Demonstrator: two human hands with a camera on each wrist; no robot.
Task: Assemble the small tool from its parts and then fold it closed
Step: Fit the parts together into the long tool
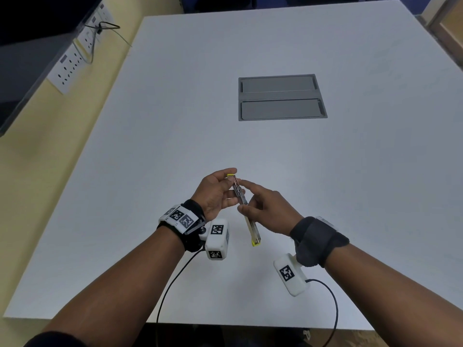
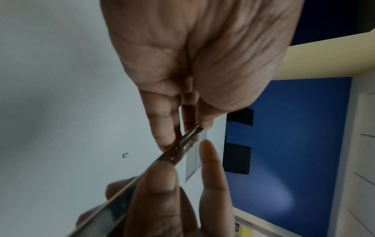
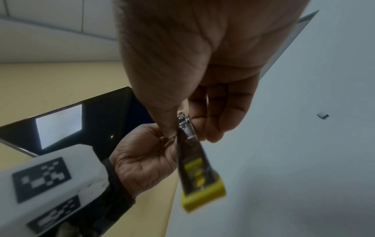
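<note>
The tool (image 1: pixel 253 232) is a slim metal piece with yellow plastic at both ends, unfolded long and held above the white table (image 1: pixel 175 116). My left hand (image 1: pixel 225 186) pinches its far yellow end between thumb and fingers. My right hand (image 1: pixel 250 196) grips its middle with the thumb underneath, and the index finger stretches along the metal towards the left hand. The near yellow end hangs free towards me. In the left wrist view the tool (image 2: pixel 182 147) runs between both hands. The right wrist view shows the tool (image 3: pixel 194 160) from its near yellow end, blurred, with a metal hinge part between the fingers.
A grey recessed panel (image 1: pixel 281 97) sits in the table's middle, beyond the hands. A small grey square piece (image 2: pixel 126 155) lies on the table surface. Wall sockets (image 1: pixel 72 63) with a cable line the left wall. Cables trail from both wrist cameras over the near table edge.
</note>
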